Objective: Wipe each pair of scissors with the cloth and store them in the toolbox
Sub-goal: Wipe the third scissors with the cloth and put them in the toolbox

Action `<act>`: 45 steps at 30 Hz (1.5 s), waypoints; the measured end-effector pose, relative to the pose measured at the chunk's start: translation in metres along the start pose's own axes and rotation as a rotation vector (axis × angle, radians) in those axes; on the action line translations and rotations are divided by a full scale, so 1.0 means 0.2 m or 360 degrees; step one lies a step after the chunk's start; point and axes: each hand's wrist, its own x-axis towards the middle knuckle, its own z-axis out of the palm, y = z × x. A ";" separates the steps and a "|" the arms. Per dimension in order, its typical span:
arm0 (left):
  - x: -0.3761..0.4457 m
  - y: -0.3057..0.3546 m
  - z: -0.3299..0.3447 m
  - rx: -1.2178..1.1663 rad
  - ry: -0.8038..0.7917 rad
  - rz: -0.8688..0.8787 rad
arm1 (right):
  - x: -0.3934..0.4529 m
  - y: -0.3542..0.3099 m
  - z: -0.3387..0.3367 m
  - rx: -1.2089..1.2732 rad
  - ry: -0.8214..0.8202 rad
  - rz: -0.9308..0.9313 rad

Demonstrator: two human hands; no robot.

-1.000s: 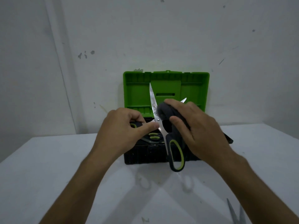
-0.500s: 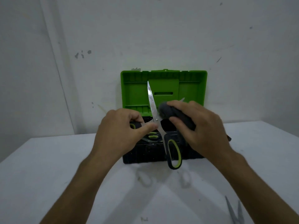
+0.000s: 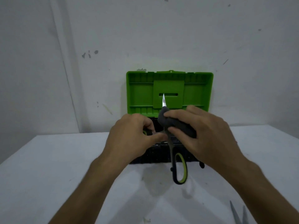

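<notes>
Grey cloth (image 3: pixel 174 125) pinched between right fingers (image 3: pixel 179 114) around blade (image 3: pixel 164 101).

Toolbox (image 3: pixel 161 157) mouth blocked by hands, scissors (image 3: pixel 178 165); table (image 3: pixel 48 167) left free.

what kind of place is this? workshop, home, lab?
Hard to pin down; probably a plain utility room or makeshift work spot. A bare white table stands against a scuffed, marked white wall, with an open green-lidded toolbox at the back. No other furniture or fixtures are visible.
</notes>
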 end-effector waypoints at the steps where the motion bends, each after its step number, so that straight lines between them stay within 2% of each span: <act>1: 0.00 0.01 0.00 0.0010 -0.0010 0.0036 | 0.00 0.00 0.00 0.0000 -0.0003 -0.0011; 7: -0.04 0.09 0.04 0.0067 -0.0173 0.0250 | 0.02 0.12 -0.05 -0.0003 0.0125 0.0222; 11: -0.03 0.06 0.03 -0.0029 -0.0324 0.0112 | 0.02 0.18 -0.13 -0.0039 0.0183 0.0291; 13: -0.01 0.03 0.01 -0.0064 -0.0354 0.0026 | 0.03 0.17 -0.17 0.0108 0.0056 0.0185; 15: -0.01 0.02 0.00 -0.0081 -0.0340 -0.0005 | 0.03 0.12 -0.18 0.0265 -0.0203 0.0060; 18: -0.01 0.02 0.00 -0.0036 -0.0280 0.0044 | 0.02 0.07 -0.10 0.0210 -0.0404 -0.0023; 21: -0.01 0.02 0.01 0.0011 -0.0279 0.0120 | 0.02 0.10 -0.05 0.0129 -0.0323 0.0058; 26: -0.02 0.05 0.04 -0.0021 -0.0430 0.0198 | 0.02 0.21 -0.05 -0.0011 -0.0187 0.0279; 30: -0.02 0.01 0.04 0.0015 -0.0411 0.0111 | 0.02 0.27 -0.14 0.0107 -0.0093 0.0348; 33: -0.01 0.00 0.04 0.0035 -0.0324 0.0090 | 0.03 0.19 -0.17 0.0366 -0.0277 0.0185; 35: -0.01 0.01 0.03 0.0022 -0.0296 0.0132 | 0.03 0.14 -0.12 0.0361 -0.0485 0.0099; 37: -0.01 0.01 0.04 0.0023 -0.0267 0.0195 | 0.03 0.13 -0.08 0.0301 -0.0547 0.0116; 45: -0.02 0.02 0.06 -0.0150 -0.0454 0.0219 | 0.01 0.21 -0.10 -0.0081 -0.0179 0.0456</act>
